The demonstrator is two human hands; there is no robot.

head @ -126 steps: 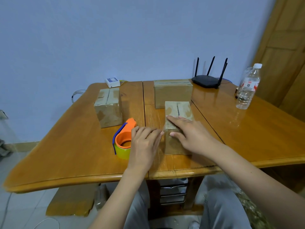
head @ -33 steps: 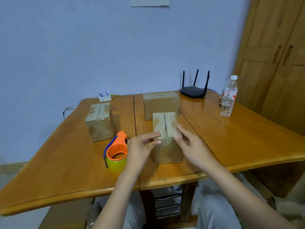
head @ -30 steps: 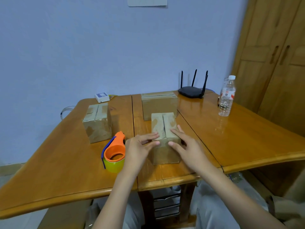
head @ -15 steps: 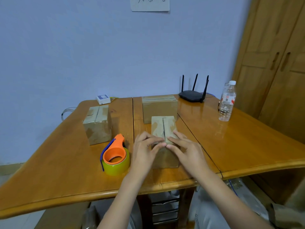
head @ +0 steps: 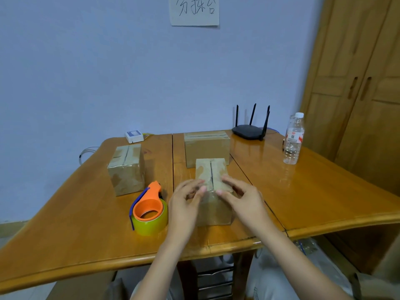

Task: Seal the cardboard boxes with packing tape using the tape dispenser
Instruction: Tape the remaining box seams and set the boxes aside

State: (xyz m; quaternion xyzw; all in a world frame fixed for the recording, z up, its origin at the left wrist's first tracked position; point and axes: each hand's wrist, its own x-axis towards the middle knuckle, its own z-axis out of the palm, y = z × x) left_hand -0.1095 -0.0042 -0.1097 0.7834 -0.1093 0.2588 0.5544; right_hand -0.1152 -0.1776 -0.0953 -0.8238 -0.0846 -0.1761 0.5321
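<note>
Both the left hand [head: 184, 204] and right hand [head: 244, 202] press relaxed fingers on the near box [head: 213, 191] at the counter's [head: 65, 224] front, likely closing its flaps, so picking up the dispenser [head: 149, 211] beside it seems next.

3 small brown cardboard boxes [head: 213, 176] [head: 126, 167] [head: 206, 148] are set upright on the table. An orange tape dispenser with a yellowish roll [head: 149, 211] is laid just left of the nearest box.

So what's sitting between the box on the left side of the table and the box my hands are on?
In the head view, the tape dispenser stands between the left box and the near box.
</note>
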